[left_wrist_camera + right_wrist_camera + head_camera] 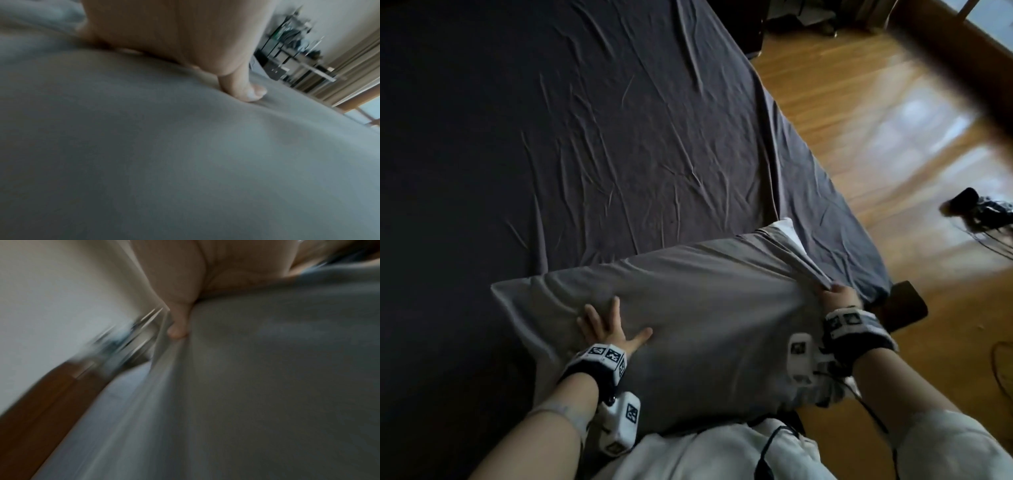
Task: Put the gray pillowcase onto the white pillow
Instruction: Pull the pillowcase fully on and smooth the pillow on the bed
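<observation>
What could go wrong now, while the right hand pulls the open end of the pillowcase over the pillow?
1. A corner of the white pillow shows outside the gray pillowcase; a crooked pull may leave it uncovered.
2. The right hand pinches a small bunch of fabric, which might slip out.
3. The left hand only presses flat, and the pillow lies near the bed edge, so it could slide toward the floor.

Both bare forearms reach forward, each wrist strapped with a marker band and a camera

The left hand (606, 330) lies flat with fingers spread and thumb out to the side, palm pressed down on the gray pillowcase (698, 308); the right hand (839, 296) is curled, fingers pinching a bunched fold of the pillowcase's edge; its wrist view is blurred.
</observation>
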